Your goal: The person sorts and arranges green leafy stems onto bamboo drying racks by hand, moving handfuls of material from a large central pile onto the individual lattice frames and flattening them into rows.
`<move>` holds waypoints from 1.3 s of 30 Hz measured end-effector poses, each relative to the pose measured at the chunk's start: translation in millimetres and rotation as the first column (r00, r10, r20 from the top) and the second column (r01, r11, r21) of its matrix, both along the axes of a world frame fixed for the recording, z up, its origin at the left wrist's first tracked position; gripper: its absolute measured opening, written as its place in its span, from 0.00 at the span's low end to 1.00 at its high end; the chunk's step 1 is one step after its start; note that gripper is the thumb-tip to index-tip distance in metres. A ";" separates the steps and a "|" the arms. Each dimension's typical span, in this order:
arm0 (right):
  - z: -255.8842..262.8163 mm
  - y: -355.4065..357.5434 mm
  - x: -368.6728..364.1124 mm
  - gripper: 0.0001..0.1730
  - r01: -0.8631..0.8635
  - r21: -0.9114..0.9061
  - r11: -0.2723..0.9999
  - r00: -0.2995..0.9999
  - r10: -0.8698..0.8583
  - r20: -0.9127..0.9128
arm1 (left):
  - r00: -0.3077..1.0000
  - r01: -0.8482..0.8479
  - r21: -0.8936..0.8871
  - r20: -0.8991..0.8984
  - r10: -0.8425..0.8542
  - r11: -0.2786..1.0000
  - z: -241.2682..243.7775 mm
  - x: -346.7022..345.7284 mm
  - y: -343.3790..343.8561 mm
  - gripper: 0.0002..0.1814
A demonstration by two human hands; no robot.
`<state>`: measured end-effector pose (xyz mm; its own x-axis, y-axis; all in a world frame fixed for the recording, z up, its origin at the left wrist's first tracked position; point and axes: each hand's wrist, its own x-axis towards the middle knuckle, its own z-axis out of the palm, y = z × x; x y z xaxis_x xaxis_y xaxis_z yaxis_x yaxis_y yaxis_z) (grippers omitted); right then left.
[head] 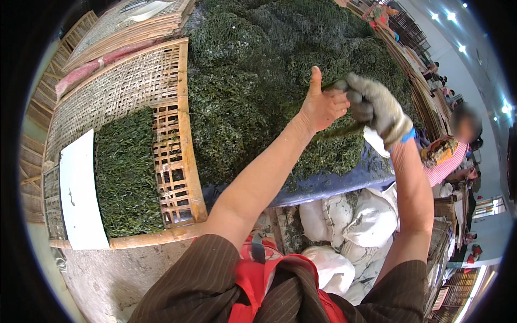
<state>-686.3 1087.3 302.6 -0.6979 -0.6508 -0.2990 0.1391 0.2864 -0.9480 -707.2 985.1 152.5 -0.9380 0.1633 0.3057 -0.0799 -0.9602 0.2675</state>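
Observation:
Over a large heap of wet dark green seaweed (238,105), my bare left hand (326,105) has its thumb raised and its fingers towards my right hand (375,107). A pale work glove covers the right hand, its fingers curled and blurred; whether they grip anything is hidden. Blurred green strands show close to both hands. To the left, a flat rectangular layer of seaweed (125,177) lies on a woven bamboo rack (190,161), with a white rectangular sheet or board (80,194) along its left side.
Bamboo racks (121,38) are stacked at the upper left beside rolled pink netting (80,78). Blue sheeting (323,187) edges the heap, above filled white sacks (369,218). A person in a striped top (448,161) is close by on the right; other people are farther back.

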 end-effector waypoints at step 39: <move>-220.2 -754.1 539.2 0.12 -0.481 -0.375 0.793 0.551 0.606 0.574 | -0.027 -0.046 -0.952 -0.301 0.953 -0.302 -36.8 804.0 -840.1 0.21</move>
